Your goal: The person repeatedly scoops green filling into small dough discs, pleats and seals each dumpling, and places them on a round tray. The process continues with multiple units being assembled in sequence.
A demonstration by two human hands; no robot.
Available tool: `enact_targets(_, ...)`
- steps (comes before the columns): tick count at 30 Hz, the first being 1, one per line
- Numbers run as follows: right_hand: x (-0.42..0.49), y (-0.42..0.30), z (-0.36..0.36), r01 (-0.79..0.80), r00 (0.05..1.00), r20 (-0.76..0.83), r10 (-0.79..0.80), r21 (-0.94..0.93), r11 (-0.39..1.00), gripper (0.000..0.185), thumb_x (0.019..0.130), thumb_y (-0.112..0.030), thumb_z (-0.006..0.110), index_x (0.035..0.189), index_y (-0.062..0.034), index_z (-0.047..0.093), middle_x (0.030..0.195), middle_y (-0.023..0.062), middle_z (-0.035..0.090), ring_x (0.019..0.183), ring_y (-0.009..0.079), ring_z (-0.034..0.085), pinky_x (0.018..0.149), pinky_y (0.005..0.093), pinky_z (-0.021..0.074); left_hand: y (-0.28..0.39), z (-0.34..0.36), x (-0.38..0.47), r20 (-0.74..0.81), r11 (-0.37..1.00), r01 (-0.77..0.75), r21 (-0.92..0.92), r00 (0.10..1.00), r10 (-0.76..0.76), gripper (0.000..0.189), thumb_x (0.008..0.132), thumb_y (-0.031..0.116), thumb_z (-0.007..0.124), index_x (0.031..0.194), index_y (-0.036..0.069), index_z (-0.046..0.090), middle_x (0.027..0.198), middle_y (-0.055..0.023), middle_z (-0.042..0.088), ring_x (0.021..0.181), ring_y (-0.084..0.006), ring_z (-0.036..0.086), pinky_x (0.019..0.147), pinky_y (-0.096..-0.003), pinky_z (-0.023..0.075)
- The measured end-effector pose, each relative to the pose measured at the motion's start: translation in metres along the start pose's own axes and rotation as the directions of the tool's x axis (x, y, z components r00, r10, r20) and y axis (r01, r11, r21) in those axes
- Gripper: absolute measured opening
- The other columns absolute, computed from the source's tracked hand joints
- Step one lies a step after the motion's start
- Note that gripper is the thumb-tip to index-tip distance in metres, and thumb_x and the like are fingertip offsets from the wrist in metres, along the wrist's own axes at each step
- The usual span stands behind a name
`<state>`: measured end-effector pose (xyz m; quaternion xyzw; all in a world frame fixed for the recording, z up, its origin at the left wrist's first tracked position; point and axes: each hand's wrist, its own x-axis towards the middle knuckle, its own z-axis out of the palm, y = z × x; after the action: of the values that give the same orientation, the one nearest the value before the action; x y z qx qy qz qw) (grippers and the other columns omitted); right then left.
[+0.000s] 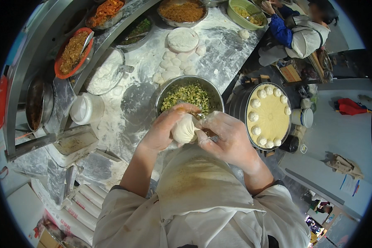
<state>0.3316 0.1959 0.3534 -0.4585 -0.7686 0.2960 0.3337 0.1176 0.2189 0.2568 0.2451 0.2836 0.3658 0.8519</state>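
A round, pleated bun of white dough (183, 129) sits in my left hand (162, 127), whose fingers curl around it. My right hand (228, 136) pinches the gathered dough at the bun's right side between thumb and fingers. Both hands are dusted with flour. Just beyond them stands a steel bowl (159, 98) of chopped green and yellow filling (186, 96). Part of a metal utensil (200, 115) shows between my hands and the bowl; the rest is hidden. Flattened dough rounds (175, 64) lie on the floured table behind the bowl, near a larger floured disc (183, 39).
To the right, a round steamer (271, 105) carries several pleated buns around its rim. Bowls of filling (182, 12) and a flour basin (107, 73) stand at the back and left. A metal shelf (111, 38) crosses the left side. Another person (307, 34) works at the upper right.
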Motion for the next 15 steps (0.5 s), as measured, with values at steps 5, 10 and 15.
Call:
enact_targets(5, -0.011, -0.005, -0.003, -0.107, 0.994, -0.015, 0.108, 0.044, 0.993, 0.022, 0.087, -0.007, 0.08, 0.108, -0.0033, 0.076, 0.086, 0.0143, 0.069, 0.077, 0.0355, 0.07, 0.067, 0.0447, 0.0582, -0.003, 0.004, 0.002, 0.032, 0.948, -0.138, 0.287, 0.99, 0.134, 0.034, 0.11, 0.025, 0.054, 0.131, 0.002, 0.069, 0.117, -0.004, 0.071, 0.098, -0.0107, 0.069, 0.079, -0.0252, 0.0552)
enact_targets(10, -0.026, 0.001, -0.011, -0.021, 0.998, -0.067, 0.019, -0.03, 0.999, 0.025, 0.086, 0.0, 0.081, 0.111, 0.0, 0.077, 0.091, 0.0139, 0.073, 0.074, 0.0271, 0.073, 0.066, 0.0359, 0.0589, -0.017, 0.012, 0.014, 0.067, 0.944, -0.127, 0.303, 0.991, 0.112, 0.036, 0.111, 0.027, 0.051, 0.13, 0.003, 0.069, 0.117, -0.0054, 0.072, 0.095, -0.0115, 0.069, 0.077, -0.0264, 0.056)
enact_targets(15, -0.043, 0.007, -0.033, -0.047, 0.999, -0.021, 0.047, -0.01, 0.999, 0.028, 0.089, -0.007, 0.08, 0.116, -0.0026, 0.076, 0.091, 0.0152, 0.071, 0.079, 0.0371, 0.07, 0.073, 0.0449, 0.0593, -0.03, 0.022, 0.025, 0.22, 0.992, 0.095, 0.088, 0.969, -0.113, 0.045, 0.114, 0.034, 0.043, 0.14, 0.004, 0.062, 0.12, -0.0071, 0.072, 0.091, -0.0168, 0.073, 0.064, -0.0298, 0.0584)
